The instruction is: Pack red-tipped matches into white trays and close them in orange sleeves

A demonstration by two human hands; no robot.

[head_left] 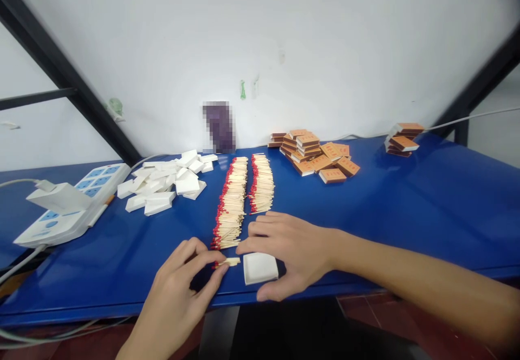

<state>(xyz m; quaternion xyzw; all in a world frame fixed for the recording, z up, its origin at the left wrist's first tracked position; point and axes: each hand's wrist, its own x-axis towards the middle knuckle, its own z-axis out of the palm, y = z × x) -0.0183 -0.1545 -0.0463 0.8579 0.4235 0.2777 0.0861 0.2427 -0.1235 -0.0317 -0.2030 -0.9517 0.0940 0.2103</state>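
Observation:
Between thumb and fingers, my left hand [179,284] pinches a small bunch of matches [232,262] near the table's front edge. Their red heads lie under my fingertips and the pale sticks point right. Just right of them is a white matchbox tray [260,268], its hollow facing up with no matches visible inside. My right hand [290,251] arches around the tray's right side, fingers spread, thumb near its lower right corner. A long row of red-headed matches [232,203] runs away behind the bunch, with a shorter row [262,184] beside it.
White trays [162,181] are heaped at the left, near a power strip [77,208] with a plugged-in charger [60,197]. Orange matchboxes [312,154] are piled at the back right, and a smaller stack [404,140] stands farther right. A wall rises behind the blue table [398,208].

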